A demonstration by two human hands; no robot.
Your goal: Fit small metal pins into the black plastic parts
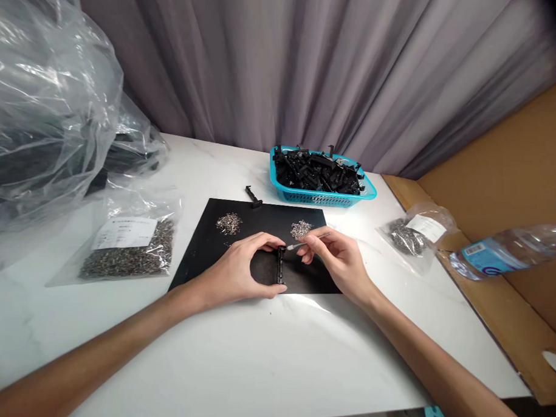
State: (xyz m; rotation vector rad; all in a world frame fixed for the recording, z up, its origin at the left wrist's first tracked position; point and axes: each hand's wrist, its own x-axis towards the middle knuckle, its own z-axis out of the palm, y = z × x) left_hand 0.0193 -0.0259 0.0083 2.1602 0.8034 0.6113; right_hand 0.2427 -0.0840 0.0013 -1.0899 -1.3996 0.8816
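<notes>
Now, black plastic part point(281, 270) over black mat point(271, 216), by mat's near edge; long axis runs near edge to far edge. Left hand point(237, 268) has it, grip spread lengthwise, clamped on both ends: thumb near, fingers far. Right hand point(346, 261) just right of far end, grip pinched on slender tool point(294, 247), tip at part; contact unclear.

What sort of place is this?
Probably a small-parts workstation, though workshop or home is unclear: a basket heaped with black parts, a bag of small metal pieces, and a mat where the left hand holds one dark piece.
</notes>
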